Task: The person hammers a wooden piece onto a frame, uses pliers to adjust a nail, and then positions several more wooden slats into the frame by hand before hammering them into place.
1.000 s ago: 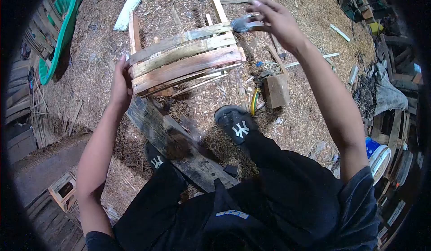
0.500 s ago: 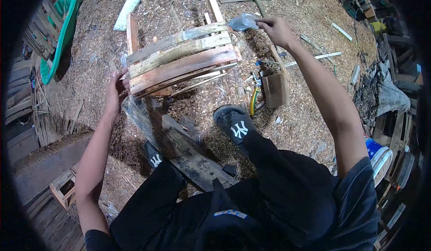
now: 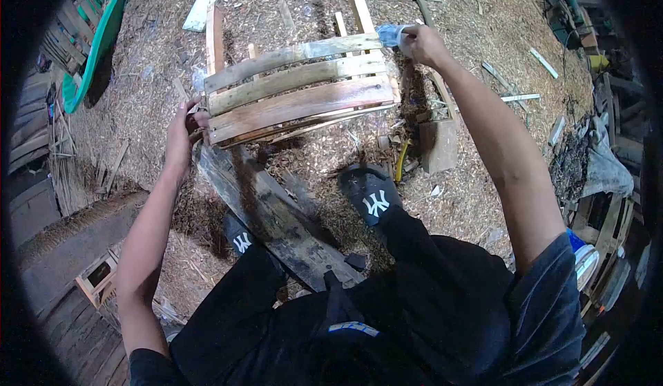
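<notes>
A slatted wooden frame [image 3: 300,106] with several curved, weathered boards stands tilted in front of me. My left hand [image 3: 181,137] is at its left end, fingers curled against the board edges; part of the grip is hidden. Off the frame's top right corner, my right hand [image 3: 423,46] pinches a clear, bluish plastic bag [image 3: 390,35], which touches or overlaps that corner. Beneath the frame's left end lies a thick dark plank [image 3: 276,220], running back between my feet. A yellow-handled tool [image 3: 402,159] lies right of the frame, beside a wood block [image 3: 438,146].
Wood chips cover the ground [image 3: 483,199]. A green curved tub [image 3: 103,34] holds slats at the upper left. At far right are a grey sack [image 3: 608,168], stacked timber and a white-rimmed bucket [image 3: 585,262]. A pale board [image 3: 207,3] lies beyond the frame.
The view has shifted, so the ground appears farther right. The frame's right end has moved rightward, and my right hand with the bag is now closer to its top corner. The bag looks more bunched.
</notes>
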Demonstrator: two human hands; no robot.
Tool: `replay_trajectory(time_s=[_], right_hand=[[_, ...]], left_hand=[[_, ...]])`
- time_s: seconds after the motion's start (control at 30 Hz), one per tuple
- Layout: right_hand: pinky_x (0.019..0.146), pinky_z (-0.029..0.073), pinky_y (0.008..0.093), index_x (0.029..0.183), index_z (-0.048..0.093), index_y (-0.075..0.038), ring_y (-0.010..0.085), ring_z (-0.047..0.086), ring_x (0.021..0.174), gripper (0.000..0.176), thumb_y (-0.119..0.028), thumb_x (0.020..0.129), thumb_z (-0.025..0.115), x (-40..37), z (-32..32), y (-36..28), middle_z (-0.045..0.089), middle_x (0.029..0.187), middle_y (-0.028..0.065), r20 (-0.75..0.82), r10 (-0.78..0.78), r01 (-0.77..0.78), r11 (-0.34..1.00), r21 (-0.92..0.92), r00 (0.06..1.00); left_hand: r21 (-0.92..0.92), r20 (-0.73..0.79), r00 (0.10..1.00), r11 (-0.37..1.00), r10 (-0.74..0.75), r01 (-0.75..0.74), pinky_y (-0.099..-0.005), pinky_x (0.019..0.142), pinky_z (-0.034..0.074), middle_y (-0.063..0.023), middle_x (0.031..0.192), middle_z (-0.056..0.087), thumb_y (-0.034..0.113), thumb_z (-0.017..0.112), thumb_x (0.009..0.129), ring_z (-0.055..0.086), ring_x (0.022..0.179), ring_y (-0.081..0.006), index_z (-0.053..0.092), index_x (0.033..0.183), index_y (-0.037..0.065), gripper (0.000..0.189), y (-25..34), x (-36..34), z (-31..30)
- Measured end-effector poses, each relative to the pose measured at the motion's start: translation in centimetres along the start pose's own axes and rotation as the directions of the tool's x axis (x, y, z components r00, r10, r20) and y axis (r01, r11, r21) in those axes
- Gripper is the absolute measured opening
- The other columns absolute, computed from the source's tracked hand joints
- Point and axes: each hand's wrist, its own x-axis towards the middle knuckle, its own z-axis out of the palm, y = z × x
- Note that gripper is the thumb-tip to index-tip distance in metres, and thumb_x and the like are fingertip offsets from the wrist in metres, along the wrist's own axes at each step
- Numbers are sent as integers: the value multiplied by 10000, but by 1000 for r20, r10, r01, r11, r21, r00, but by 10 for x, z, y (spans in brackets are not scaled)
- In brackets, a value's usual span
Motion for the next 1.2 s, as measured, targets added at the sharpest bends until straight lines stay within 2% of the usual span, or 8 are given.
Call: replay_trajectory(time_s=[0.23, 0.33, 0.47, 0.53, 0.77, 0.87, 1.03, 1.2], right_hand=[[903, 541, 452, 1185, 722, -118, 342, 678, 1005, 379, -123, 811, 779, -23, 17, -20, 691, 1127, 182, 71, -19, 25, 996, -83, 997], [956, 499, 481, 1111, 713, -80, 342, 618, 1125, 321, -122, 792, 709, -28, 23, -18, 609, 1201, 123, -71, -461, 389, 813, -434, 885], [945, 486, 487, 1124, 701, -106, 307, 641, 1104, 363, -63, 768, 759, -18, 25, -13, 644, 1182, 127, -62, -452, 399, 837, -374, 890], [935, 472, 507, 1137, 693, -113, 315, 679, 1056, 357, -29, 790, 714, -14, 18, -18, 705, 1132, 132, -143, -202, 161, 953, -258, 969], [838, 530, 484, 1043, 715, -73, 361, 705, 950, 210, -50, 858, 618, -13, 10, -20, 728, 1016, 178, -257, -232, 190, 966, -177, 938], [887, 538, 481, 1077, 706, -46, 390, 678, 994, 238, -75, 850, 639, -18, 2, -25, 696, 1109, 187, 26, -91, 94, 918, -385, 996], [855, 546, 494, 1011, 703, -47, 402, 684, 947, 165, -86, 867, 631, -18, 23, -2, 704, 991, 193, -231, -225, 162, 952, -260, 947], [861, 540, 504, 1021, 696, -51, 415, 679, 953, 167, -83, 874, 623, -22, 19, -17, 702, 992, 219, -179, -79, 41, 977, -209, 981]], left_hand=[[26, -10, 1000, 1000, -2, 2, -332, 859, 455, -24, 980, 683, 520, 312, 1084, 606, 928, -117, 511, 1431, 122, 564, 2, 1, 0], [19, -10, 1000, 1000, 15, -15, -336, 859, 460, -27, 987, 682, 529, 316, 1080, 605, 929, -118, 508, 1436, 118, 576, 0, 4, -1], [47, -31, 999, 999, 14, -12, -345, 862, 466, -41, 1006, 686, 535, 321, 1078, 616, 942, -129, 509, 1438, 116, 583, 2, 3, 1], [50, -36, 999, 999, 17, -15, -348, 865, 468, -45, 1012, 688, 535, 321, 1078, 621, 948, -132, 511, 1437, 118, 583, 2, 4, 1], [55, -10, 1000, 998, 26, -25, -354, 884, 460, -46, 1031, 694, 530, 325, 1075, 634, 996, -145, 515, 1436, 149, 558, -2, 9, -5], [53, -1, 1000, 998, 31, -31, -351, 880, 455, -45, 1034, 694, 530, 324, 1075, 633, 1007, -145, 514, 1440, 154, 557, -5, 12, -8], [88, -15, 999, 996, 34, -33, -354, 880, 452, -47, 1039, 694, 530, 324, 1075, 631, 1018, -149, 511, 1447, 154, 561, -2, 9, -6], [45, -22, 999, 998, 42, -41, -345, 873, 447, -27, 1006, 682, 547, 345, 1068, 619, 976, -128, 539, 1428, 161, 562, -6, 12, -6]])
